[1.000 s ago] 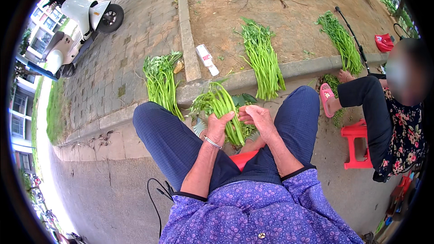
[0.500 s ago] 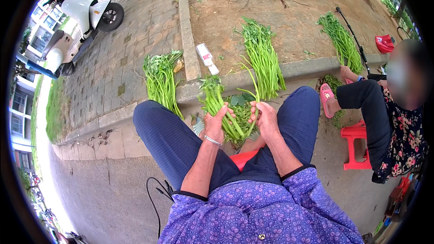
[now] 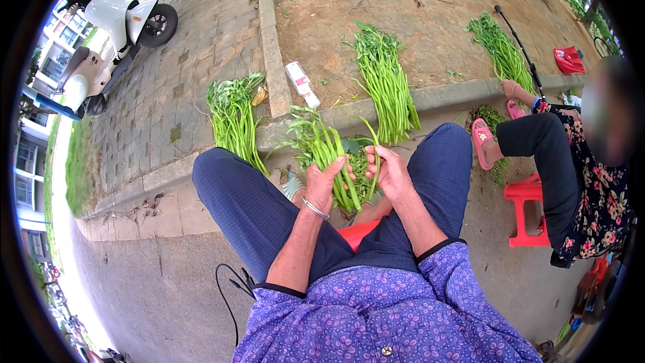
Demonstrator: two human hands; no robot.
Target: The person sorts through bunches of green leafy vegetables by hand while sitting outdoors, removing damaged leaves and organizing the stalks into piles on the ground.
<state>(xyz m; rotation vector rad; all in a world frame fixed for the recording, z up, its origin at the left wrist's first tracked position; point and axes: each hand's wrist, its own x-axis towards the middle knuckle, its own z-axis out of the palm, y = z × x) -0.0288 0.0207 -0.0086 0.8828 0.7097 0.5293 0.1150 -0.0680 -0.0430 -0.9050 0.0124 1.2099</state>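
My left hand [image 3: 324, 180], with a silvery bangle at its wrist, is closed round a bunch of leafy green vegetable stems [image 3: 322, 142] over the gap between my knees. To its right, the fingers of my right hand [image 3: 392, 175] pinch one thin green stem [image 3: 373, 133] that stands nearly upright. Below both hands, a heap of loose green leaves [image 3: 361, 169] lies on the ground by my feet, partly hidden by hands and stems. Larger bundles rest at the kerb: a left bundle [image 3: 233, 117] and a middle bundle [image 3: 386, 84].
Another bundle [image 3: 500, 47] lies at the far right beside a black pole [image 3: 521, 47]. A person in pink sandals sits right of me, near a red stool [image 3: 525, 208]. A white bottle-like container [image 3: 301, 83] lies by the kerb [image 3: 457, 96]. A scooter [image 3: 111, 23] stands far left.
The stem in my right hand reaches less high than before, and its side leaf no longer shows. The bunch in my left hand has turned, its leafy tops spreading leftward. The view has shifted slightly.
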